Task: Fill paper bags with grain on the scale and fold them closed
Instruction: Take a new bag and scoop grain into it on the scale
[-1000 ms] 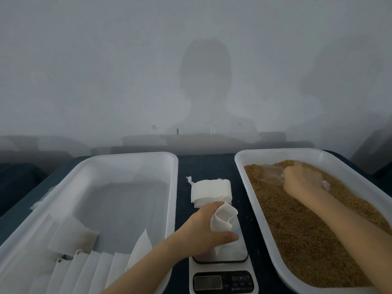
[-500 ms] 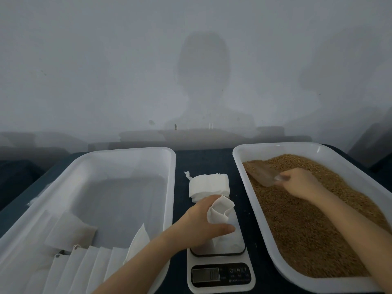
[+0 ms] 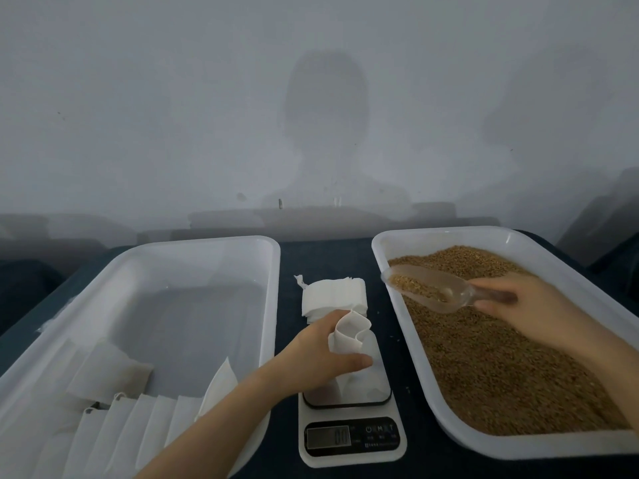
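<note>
Bag [image 3: 349, 331] pinched open on scale [image 3: 351, 430], frame centre, by left hand [image 3: 325, 354]; loaded scoop [image 3: 425, 288] gripped by right hand [image 3: 529, 302], centre right, for pouring

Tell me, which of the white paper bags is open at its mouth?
The bag standing on the scale, held by the left hand. The stack behind it lies flat, and the row of bags in the left tray lies closed.

Centre front on dark blue tabletop [image 3: 325, 257]: white digital kitchen scale [image 3: 352, 440], open white paper bag [image 3: 349, 335] upright on platform. Just behind: stack of flat white paper bags [image 3: 332, 295]. Left: translucent rectangular plastic tub [image 3: 207, 240], row of white paper packets [image 3: 121, 420] in near end. Right: second plastic tub [image 3: 449, 230] holding brown grain [image 3: 484, 357], clear plastic scoop [image 3: 425, 288] over far-left corner.
</note>
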`<control>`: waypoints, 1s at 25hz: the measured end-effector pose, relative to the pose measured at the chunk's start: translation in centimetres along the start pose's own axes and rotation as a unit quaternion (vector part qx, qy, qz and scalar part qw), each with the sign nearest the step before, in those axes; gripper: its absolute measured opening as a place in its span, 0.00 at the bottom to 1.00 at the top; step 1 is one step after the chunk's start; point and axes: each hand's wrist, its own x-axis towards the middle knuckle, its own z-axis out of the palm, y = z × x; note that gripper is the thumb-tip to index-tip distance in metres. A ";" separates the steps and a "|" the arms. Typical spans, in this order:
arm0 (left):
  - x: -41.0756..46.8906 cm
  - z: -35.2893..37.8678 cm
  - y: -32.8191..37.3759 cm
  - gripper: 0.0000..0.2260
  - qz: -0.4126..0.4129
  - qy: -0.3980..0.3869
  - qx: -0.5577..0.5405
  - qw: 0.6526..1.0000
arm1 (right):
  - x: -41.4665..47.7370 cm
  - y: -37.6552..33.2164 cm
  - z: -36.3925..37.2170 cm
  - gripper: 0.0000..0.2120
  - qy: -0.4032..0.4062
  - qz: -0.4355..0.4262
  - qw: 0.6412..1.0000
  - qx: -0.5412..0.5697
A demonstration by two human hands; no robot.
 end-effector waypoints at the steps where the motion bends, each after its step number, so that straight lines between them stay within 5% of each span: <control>1: 0.0 0.0 0.0 0.25 -0.002 0.001 -0.001 1.000 | -0.5 -0.4 -0.2 0.17 -0.003 -0.020 1.000 0.009; 6: 0.1 0.1 -0.2 0.26 -0.005 0.004 0.000 1.000 | -2.0 -2.7 -1.2 0.19 -0.032 -0.079 0.996 0.038; 19: 0.1 0.1 0.0 0.27 -0.007 0.029 0.024 0.999 | -1.7 -4.8 -2.3 0.16 -0.044 -0.123 0.985 -0.110; 25: 0.1 0.6 0.1 0.33 0.010 0.020 0.150 0.988 | -1.5 -6.0 -2.2 0.18 -0.050 -0.152 0.978 -0.135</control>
